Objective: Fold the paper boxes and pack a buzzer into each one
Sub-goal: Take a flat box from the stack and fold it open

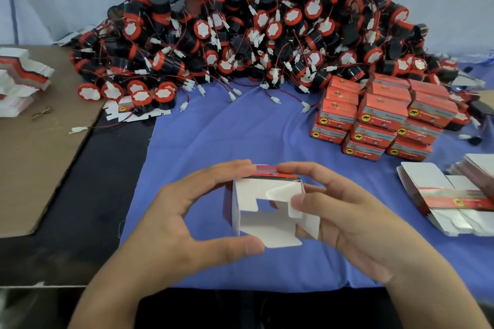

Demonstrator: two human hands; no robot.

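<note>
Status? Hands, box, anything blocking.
Both grip the paper box: left hand spans its left side, right hand pinches a flap. Flaps part folded, end open, no buzzer visible inside. Buzzer pile beyond, nothing between.

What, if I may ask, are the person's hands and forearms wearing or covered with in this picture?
Nothing is worn. The left hand and the right hand are both bare, with no gloves, rings or bands showing. The left forearm and the right forearm are bare too: no sleeve, watch or bracelet shows as far as the bottom edge of the picture.
</note>
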